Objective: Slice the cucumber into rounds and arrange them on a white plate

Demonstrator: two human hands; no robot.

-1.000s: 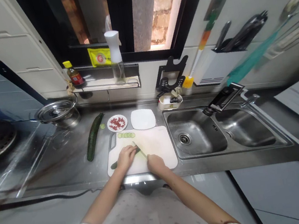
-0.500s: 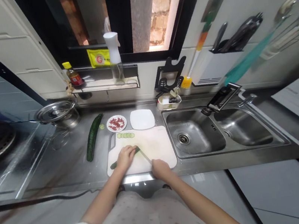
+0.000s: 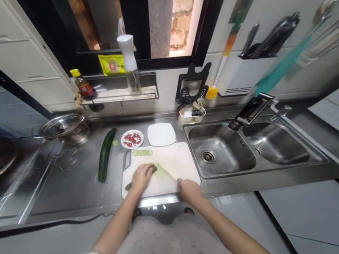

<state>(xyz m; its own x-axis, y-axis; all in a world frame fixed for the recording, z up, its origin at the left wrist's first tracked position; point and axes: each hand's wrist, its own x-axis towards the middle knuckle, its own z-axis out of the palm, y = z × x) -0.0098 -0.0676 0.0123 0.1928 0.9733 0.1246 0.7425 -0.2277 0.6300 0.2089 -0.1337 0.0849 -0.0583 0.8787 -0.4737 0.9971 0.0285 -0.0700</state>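
A white cutting board lies on the steel counter in front of me. My left hand is curled over a cucumber lying on the board, pinning it down. In my right hand I grip a knife, with its blade slanting up-left to the cut end of the cucumber beside my left fingers. Several cucumber slices lie in a row along the board's far edge.
A whole cucumber lies on the counter left of the board. Behind the board stand a small plate of red pieces and a bare white plate. A double sink is on the right, a lidded pot at the back left.
My right hand has drawn back toward the counter's front edge and to the right, pulling the knife with it. My left hand stays on the cucumber.
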